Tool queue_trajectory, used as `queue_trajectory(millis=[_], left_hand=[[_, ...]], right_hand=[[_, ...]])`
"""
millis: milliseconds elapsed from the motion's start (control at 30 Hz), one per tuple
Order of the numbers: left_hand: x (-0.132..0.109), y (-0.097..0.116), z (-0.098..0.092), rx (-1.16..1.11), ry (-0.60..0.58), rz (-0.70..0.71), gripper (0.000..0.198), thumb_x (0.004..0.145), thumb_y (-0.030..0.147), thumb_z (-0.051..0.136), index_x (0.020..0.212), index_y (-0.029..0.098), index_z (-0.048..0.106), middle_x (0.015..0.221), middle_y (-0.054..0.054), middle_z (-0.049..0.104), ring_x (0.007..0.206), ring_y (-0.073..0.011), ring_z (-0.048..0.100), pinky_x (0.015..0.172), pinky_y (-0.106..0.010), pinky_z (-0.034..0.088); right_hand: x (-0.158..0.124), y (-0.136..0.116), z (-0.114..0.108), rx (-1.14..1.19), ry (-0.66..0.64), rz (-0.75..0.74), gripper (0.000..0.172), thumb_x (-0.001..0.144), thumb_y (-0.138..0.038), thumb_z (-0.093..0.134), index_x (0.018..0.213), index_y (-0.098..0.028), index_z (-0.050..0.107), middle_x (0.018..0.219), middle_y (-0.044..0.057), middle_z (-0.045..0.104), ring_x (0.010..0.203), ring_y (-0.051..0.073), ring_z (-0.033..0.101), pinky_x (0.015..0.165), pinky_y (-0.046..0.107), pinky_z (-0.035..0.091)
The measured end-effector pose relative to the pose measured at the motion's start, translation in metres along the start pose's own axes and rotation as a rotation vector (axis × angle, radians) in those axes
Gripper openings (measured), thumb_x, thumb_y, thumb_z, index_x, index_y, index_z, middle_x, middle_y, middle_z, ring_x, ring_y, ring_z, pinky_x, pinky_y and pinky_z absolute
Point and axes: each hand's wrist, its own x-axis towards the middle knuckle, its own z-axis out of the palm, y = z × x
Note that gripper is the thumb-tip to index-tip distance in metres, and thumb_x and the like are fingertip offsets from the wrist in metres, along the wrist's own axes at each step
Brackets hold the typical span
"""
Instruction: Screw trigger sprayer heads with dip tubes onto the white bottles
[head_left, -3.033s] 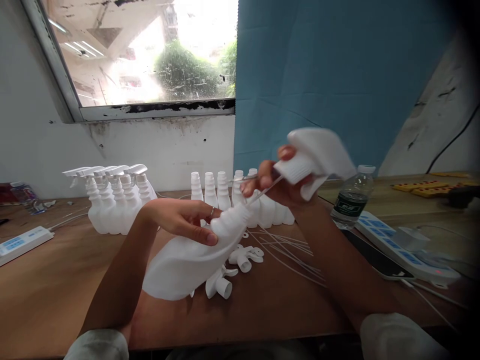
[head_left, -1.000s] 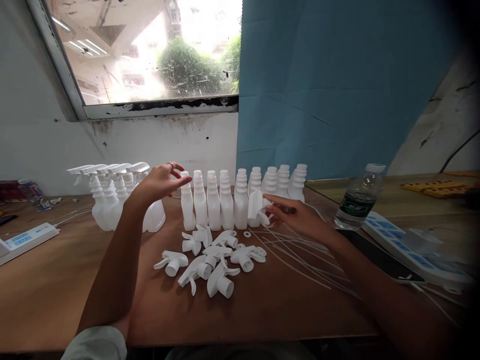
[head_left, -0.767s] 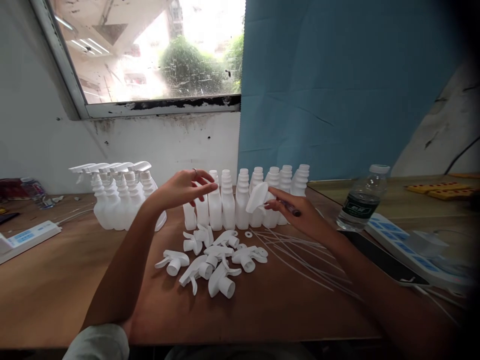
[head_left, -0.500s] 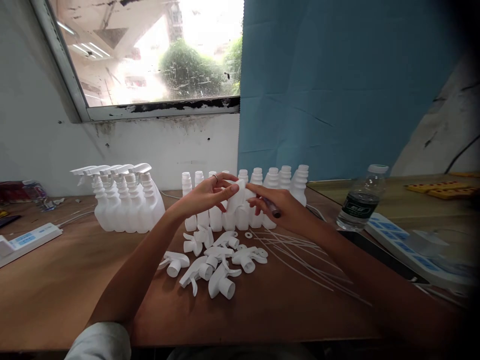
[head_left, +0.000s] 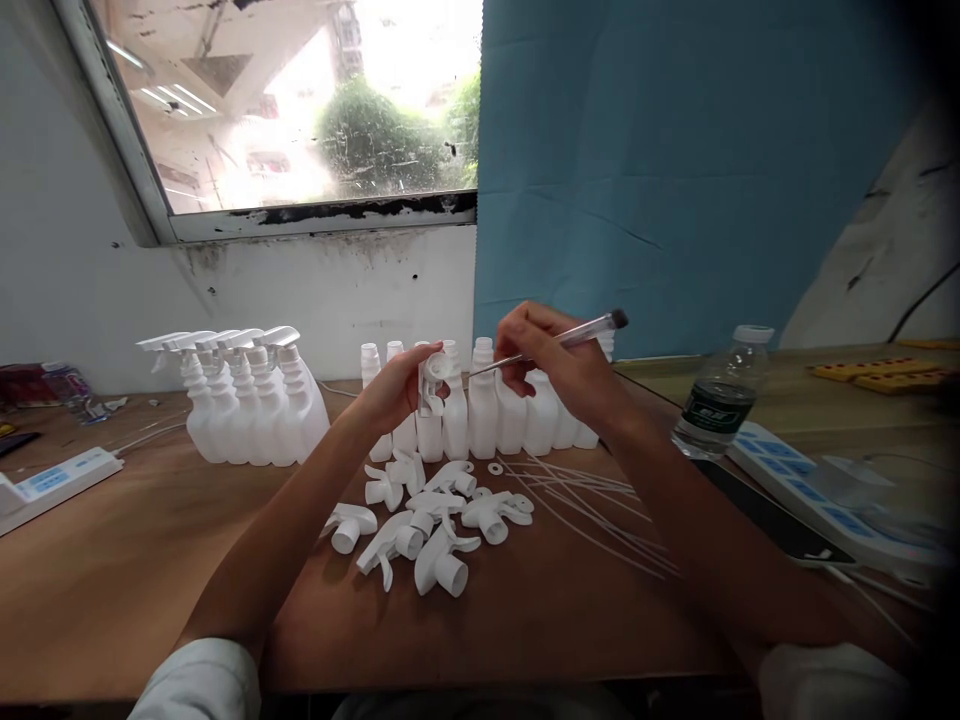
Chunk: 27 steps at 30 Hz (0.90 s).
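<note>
My left hand (head_left: 401, 385) is closed around a white trigger spray head (head_left: 435, 375), its round collar opening turned towards me. In my right hand (head_left: 551, 355) is a small screwdriver (head_left: 589, 330) with a clear handle, a dark end and a thin metal shaft. The shaft's tip points left, close to the spray head; whether they touch I cannot tell. Below both hands, several loose white spray heads (head_left: 450, 570) lie in a pile on the brown table (head_left: 360, 640). Behind the hands stands a row of white bottles (head_left: 484, 410) without tops, partly hidden by them.
At left stand several bottles with spray heads fitted (head_left: 255, 410). Thin white tubes (head_left: 600, 530) and a small washer (head_left: 495, 468) lie right of the pile. Further right are a water bottle (head_left: 716, 400), a dark flat device (head_left: 772, 515) and a power strip (head_left: 810, 490). Another power strip (head_left: 67, 480) lies left.
My hands have moved apart. The spray head has tilted so its collar opening faces me, and the screwdriver has swung round, its shaft now pointing left and its handle up to the right.
</note>
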Motion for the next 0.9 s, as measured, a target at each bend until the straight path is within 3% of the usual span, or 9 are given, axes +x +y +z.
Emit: queue_trajectory(millis=[133, 433, 567, 767, 900], left_hand=[[-0.0009, -0.0025, 0.0015, 0.080, -0.008, -0.010, 0.021, 0.086, 0.034, 0.060, 0.079, 0.015, 0.056, 0.067, 0.000, 0.053, 0.054, -0.0098, 0.054, 0.050, -0.021, 0.047], [-0.0047, 0.0033, 0.0023, 0.179, 0.030, 0.003, 0.019, 0.085, 0.031, 0.060, 0.077, 0.015, 0.054, 0.067, 0.001, 0.051, 0.054, -0.0089, 0.053, 0.049, -0.020, 0.045], [-0.0056, 0.0023, 0.0058, 0.223, 0.030, -0.009, 0.021, 0.086, 0.035, 0.059, 0.080, 0.016, 0.053, 0.068, 0.001, 0.051, 0.056, -0.0091, 0.053, 0.047, -0.019, 0.043], [-0.0052, 0.0005, 0.0057, 0.373, 0.181, -0.027, 0.026, 0.083, 0.042, 0.060, 0.082, 0.018, 0.050, 0.067, 0.000, 0.054, 0.054, -0.0104, 0.053, 0.039, -0.017, 0.037], [-0.0066, 0.0021, 0.0059, 0.401, 0.249, -0.044, 0.025, 0.080, 0.040, 0.063, 0.081, 0.020, 0.049, 0.065, 0.002, 0.052, 0.048, -0.0091, 0.051, 0.037, -0.017, 0.033]], right_hand=[[-0.0023, 0.0019, 0.0080, -0.125, -0.029, -0.045, 0.023, 0.088, -0.037, 0.065, 0.078, -0.017, 0.058, 0.065, 0.000, 0.063, 0.049, 0.009, 0.055, 0.044, 0.023, 0.041], [-0.0056, 0.0002, 0.0056, -0.317, 0.018, -0.136, 0.021, 0.087, -0.034, 0.065, 0.074, -0.017, 0.059, 0.069, 0.001, 0.066, 0.055, 0.010, 0.057, 0.055, 0.025, 0.045], [-0.0047, 0.0039, 0.0046, -0.415, -0.037, -0.178, 0.020, 0.087, -0.033, 0.065, 0.075, -0.018, 0.059, 0.069, 0.000, 0.064, 0.059, 0.011, 0.056, 0.055, 0.024, 0.042], [-0.0051, 0.0063, 0.0064, -0.822, -0.283, -0.529, 0.022, 0.095, -0.025, 0.049, 0.075, -0.019, 0.053, 0.064, -0.002, 0.055, 0.055, 0.008, 0.043, 0.051, 0.024, 0.030], [-0.0046, 0.0069, 0.0057, -0.721, -0.308, -0.467, 0.024, 0.096, -0.026, 0.049, 0.073, -0.019, 0.051, 0.063, -0.003, 0.054, 0.053, 0.007, 0.043, 0.051, 0.023, 0.031]])
